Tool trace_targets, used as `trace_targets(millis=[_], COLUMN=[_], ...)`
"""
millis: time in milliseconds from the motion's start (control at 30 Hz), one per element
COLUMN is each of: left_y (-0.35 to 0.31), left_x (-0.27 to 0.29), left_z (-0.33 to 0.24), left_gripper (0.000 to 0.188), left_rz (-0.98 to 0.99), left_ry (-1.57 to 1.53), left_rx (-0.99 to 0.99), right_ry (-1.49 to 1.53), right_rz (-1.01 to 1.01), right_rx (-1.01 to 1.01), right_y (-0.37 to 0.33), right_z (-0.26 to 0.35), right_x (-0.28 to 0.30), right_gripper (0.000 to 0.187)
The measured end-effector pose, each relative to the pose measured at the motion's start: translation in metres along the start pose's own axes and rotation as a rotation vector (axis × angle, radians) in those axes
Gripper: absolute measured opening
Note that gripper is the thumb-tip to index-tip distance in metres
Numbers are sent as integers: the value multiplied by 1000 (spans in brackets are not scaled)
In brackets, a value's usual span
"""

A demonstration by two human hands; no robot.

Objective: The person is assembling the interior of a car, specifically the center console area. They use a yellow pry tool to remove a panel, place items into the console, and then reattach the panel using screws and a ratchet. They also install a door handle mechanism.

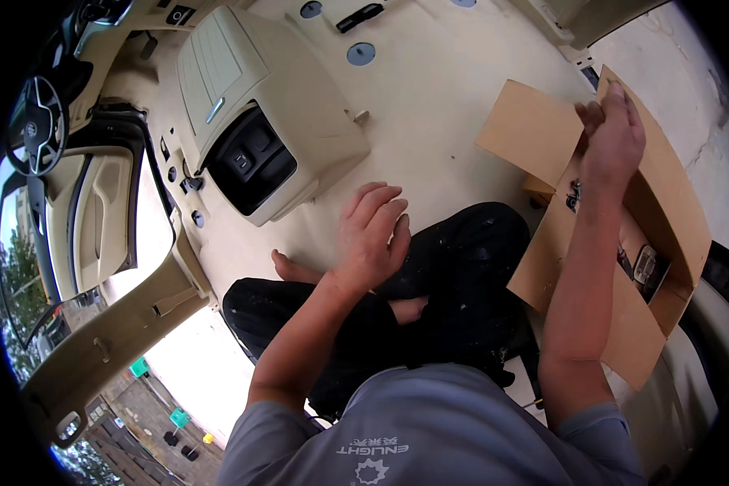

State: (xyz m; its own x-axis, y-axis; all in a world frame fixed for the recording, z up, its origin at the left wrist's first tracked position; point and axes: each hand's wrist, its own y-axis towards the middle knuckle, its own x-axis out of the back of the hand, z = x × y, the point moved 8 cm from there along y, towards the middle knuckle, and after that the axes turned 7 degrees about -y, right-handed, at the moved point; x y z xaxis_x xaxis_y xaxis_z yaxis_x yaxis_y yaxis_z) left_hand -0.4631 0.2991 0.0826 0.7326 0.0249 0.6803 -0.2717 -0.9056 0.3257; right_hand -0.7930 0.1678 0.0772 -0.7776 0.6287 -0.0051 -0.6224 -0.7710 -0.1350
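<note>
In front of my crossed legs, my left hand (374,235) hovers over the cream car floor, fingers loosely bent and apart, holding nothing. At the right stands an open cardboard box (679,212), its flaps spread. My right hand (616,136) is raised over the box's far end, beside the upper end of the long flap. Its fingers are curled closed; what they hold, if anything, is hidden. Inside the box, partly behind my right forearm, lie a small metal part (645,264) and some dark hardware (573,197).
A cream center console (255,89) with an open dark bin stands ahead on the left. Beyond it are the steering wheel (36,125) and an open door (97,219). Round grey discs (361,54) and a dark slot dot the floor (429,121). My bare foot (294,269) rests near the console.
</note>
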Motion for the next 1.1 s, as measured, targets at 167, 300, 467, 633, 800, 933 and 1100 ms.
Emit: trace_targets(millis=[167, 300, 467, 633, 800, 933, 1100], left_y=[84, 98, 82, 84, 90, 85, 75], left_x=[69, 55, 48, 46, 43, 42, 56], left_z=[37, 80, 91, 87, 89, 94, 81], left_gripper=[30, 26, 31, 30, 25, 25, 27], left_rz=[73, 318, 585, 818, 557, 303, 371], left_ry=[378, 445, 630, 775, 597, 507, 512], left_rx=[-117, 3, 162, 251, -60, -210, -208], right_ry=[11, 75, -76, 87, -53, -199, -206], right_rz=[410, 248, 290, 290, 334, 547, 738], right_rx=[-487, -525, -425, -634, -629, -621, -580], right_y=[-92, -90, -77, -76, -72, -69, -69], right_z=[-145, -224, -228, -270, -282, -283, -280], right_x=[-198, -231, -248, -254, -259, -262, -260], right_gripper=[26, 33, 39, 40, 24, 29, 29])
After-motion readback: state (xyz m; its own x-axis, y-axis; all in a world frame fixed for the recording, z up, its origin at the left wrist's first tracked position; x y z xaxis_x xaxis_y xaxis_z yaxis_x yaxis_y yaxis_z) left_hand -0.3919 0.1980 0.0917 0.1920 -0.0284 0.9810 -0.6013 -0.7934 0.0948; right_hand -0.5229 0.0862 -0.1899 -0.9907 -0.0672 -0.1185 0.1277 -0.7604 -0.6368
